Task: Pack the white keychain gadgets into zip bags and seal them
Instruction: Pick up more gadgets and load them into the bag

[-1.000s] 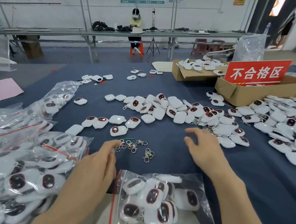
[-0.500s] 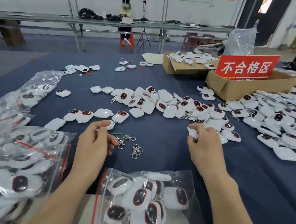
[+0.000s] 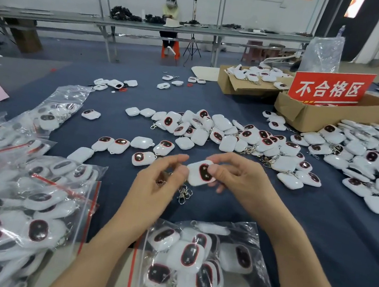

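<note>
The blue counter carried a long heap of loose gadgets across its middle, filled bags stacked at the left, and one part-filled zip bag lying nearest the person with its red seal strip at the left side. Above that bag the right hand held a single white gadget clear of the counter, dark window up, pinched between thumb and fingers at its right side. The left hand sat just beside it, fingers loosely curled and thumb tip at the gadget's left edge; something small and dark showed inside the curl, but whether it was pinched there could not be told. A few loose key rings lay on the counter under the hands. The step looked like fitting or checking a ring before bagging. Done well, the right hand would keep its pinch on the gadget's edges, off the window, and hold it steady while the left worked at the ring corner.
</note>
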